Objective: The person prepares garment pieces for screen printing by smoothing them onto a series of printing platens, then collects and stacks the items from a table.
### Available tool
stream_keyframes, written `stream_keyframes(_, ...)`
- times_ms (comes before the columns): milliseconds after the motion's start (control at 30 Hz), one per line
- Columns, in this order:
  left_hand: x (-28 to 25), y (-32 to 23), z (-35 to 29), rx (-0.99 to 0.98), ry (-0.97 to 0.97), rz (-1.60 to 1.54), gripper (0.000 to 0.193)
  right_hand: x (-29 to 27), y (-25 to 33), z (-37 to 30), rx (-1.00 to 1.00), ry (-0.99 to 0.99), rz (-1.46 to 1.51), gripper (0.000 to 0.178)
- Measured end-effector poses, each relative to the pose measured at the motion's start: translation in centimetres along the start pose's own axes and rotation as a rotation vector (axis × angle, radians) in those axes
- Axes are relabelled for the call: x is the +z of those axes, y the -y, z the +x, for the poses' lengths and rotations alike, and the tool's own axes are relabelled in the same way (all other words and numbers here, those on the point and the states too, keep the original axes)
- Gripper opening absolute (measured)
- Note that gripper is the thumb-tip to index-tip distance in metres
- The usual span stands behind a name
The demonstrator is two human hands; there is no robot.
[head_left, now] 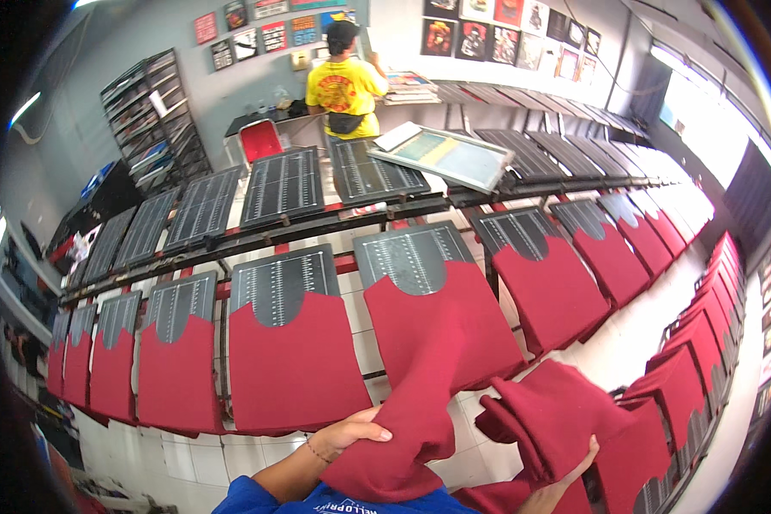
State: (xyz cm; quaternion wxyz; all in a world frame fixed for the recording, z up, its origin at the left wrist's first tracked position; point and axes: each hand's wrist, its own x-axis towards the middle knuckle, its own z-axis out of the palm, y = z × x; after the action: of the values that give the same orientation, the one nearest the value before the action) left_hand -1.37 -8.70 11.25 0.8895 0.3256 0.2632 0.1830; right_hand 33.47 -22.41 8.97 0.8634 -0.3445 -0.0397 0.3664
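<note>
My left hand (348,433) is closed on a crumpled red fabric piece (396,441) in front of my chest. One end of that piece, smeared by motion, reaches up over a red shirt panel (454,313) on the printing board (411,257) ahead of me. At the right, my right hand (576,469) grips a folded red fabric bundle (557,415) from below, its thumb showing at the edge. Whether the two cloths are joined I cannot tell. Left of the middle board, another red panel (293,368) lies flat, its curved neckline leaving the dark board bare.
Several boards with red panels run left and right, and another red-covered row (698,343) stands at the right. Behind is a row of bare dark boards (283,188) with a framed printing screen (445,156). A person in a yellow shirt (344,90) stands beyond, near a red chair (260,140).
</note>
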Motion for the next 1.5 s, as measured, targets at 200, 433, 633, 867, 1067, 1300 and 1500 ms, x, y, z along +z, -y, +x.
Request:
stream_keyframes(200,-3.6,1.3,-6.3,0.191,-0.111,-0.108,0.078,3.4,-3.6,-4.6,0.115,0.095,-0.028,0.069)
stream_keyframes(433,-11.3,3.0,-20.7,0.328,-0.134,-0.155,0.078,6.6,-10.5,-16.5,0.232,0.217,-0.046,0.07)
stream_keyframes(633,-16.5,5.7,-38.5,0.533,-0.253,-0.182,0.081,12.1,-19.9,-26.3,0.426,0.408,-0.085,0.07)
stream_keyframes(867,-18.9,11.0,-58.7,0.976,-0.686,-0.421,0.079,24.1,-34.2,-39.7,0.776,0.591,-0.191,0.072)
stream_keyframes(1067,-22.2,15.7,-71.9,1.446,-1.034,-0.552,0.076,33.0,-48.5,-51.4,0.965,0.815,-0.35,0.07)
stream_keyframes(1300,-25.2,21.5,-87.9,1.85,-1.489,-0.592,0.076,40.1,-68.0,-71.6,1.179,1.121,-0.542,0.069)
stream_keyframes(1500,-27.5,20.9,-101.1,2.168,-1.751,-0.557,0.078,46.5,-78.9,-97.5,1.487,1.31,-0.433,0.059)
